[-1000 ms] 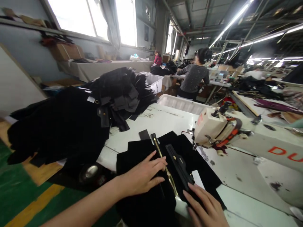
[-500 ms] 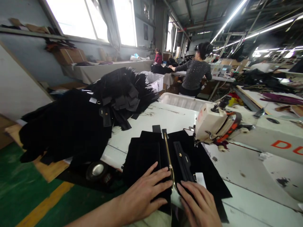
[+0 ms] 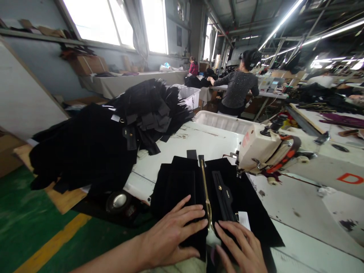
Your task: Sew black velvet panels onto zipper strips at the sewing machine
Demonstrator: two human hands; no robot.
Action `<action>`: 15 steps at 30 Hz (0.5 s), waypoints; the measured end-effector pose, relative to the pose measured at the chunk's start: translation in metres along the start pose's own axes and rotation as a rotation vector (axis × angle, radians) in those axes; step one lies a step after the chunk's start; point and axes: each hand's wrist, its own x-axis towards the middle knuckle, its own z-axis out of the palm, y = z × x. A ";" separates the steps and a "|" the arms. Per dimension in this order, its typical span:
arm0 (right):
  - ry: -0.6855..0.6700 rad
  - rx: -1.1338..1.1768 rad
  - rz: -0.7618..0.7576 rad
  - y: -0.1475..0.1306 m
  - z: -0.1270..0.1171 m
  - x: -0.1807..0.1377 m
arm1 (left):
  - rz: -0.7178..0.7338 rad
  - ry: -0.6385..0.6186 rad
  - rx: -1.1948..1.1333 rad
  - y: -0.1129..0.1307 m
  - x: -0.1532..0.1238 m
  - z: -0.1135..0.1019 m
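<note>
A black fabric piece (image 3: 176, 185) lies flat on the white sewing table. Down its middle runs a gold-toothed zipper (image 3: 204, 182), its two tooth rows parting at the near end. My left hand (image 3: 176, 231) rests on the fabric left of the zipper, fingers spread and fingertips beside the teeth. On the other side, my right hand (image 3: 241, 242) presses the fabric with fingers stretched out, its thumb partly hidden low in the picture. Just beyond the right hand are a black strap tab (image 3: 223, 195) with a gold stud and a white label (image 3: 243, 220).
A sewing machine head (image 3: 256, 151) stands to the right of the fabric. At left, a large heap of black pieces (image 3: 85, 151) covers the table's side. Behind the table are a white plastic bin (image 3: 222, 119) and a seated person (image 3: 239, 89) with their back to me.
The view has turned slightly left, so the scene sits a little further right. My right fingertips are slightly farther from the left ones, and the gap at the zipper's near end looks wider.
</note>
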 end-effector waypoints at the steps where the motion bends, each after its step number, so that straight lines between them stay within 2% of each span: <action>1: -0.001 0.002 0.000 0.000 0.000 0.000 | 0.006 0.012 -0.003 0.000 0.000 0.001; 7: -0.041 0.019 -0.008 -0.001 0.001 0.000 | -0.009 0.076 0.064 0.014 -0.002 0.007; 10: -0.033 0.039 0.014 0.005 0.002 -0.006 | -0.053 0.115 0.023 0.016 -0.004 0.001; 13: -0.007 -0.011 0.189 0.024 0.000 -0.019 | -0.159 0.205 0.044 0.004 0.007 -0.016; 15: -0.028 -0.071 0.369 0.042 -0.002 -0.025 | -0.153 0.184 0.131 -0.011 0.027 -0.032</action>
